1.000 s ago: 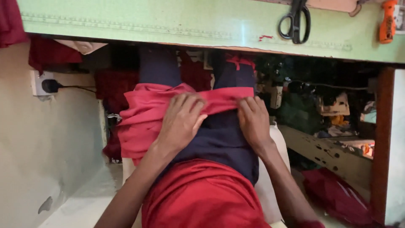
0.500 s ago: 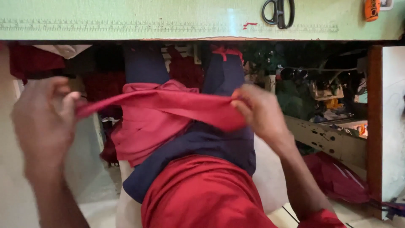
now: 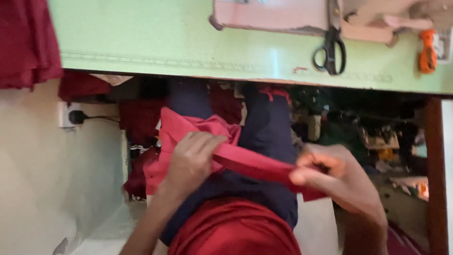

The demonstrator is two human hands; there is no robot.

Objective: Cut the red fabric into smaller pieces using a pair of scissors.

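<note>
A strip of red fabric [image 3: 250, 163] stretches between both my hands over my lap. My left hand [image 3: 191, 163] grips its left part, where it joins a bunched pinkish-red cloth [image 3: 177, 127]. My right hand [image 3: 337, 182] pinches the strip's right end between thumb and fingers. Under the strip lies dark navy fabric [image 3: 264, 137] over my legs, and a red cloth [image 3: 233, 233] covers my lap nearest the camera.
A pale green table [image 3: 188, 42] spans the top, with black-handled scissors [image 3: 330, 49], a pinkish flat piece [image 3: 269, 14] and an orange tool [image 3: 428, 52] on it. Dark red cloth [image 3: 26, 42] hangs at left. A wall socket with plug [image 3: 71, 115] is at left. Cluttered shelves sit under the table at right.
My left hand has come in from the far left toward the middle, still holding the strip. The strip now slants down to my right hand, which sits lower and further right.
</note>
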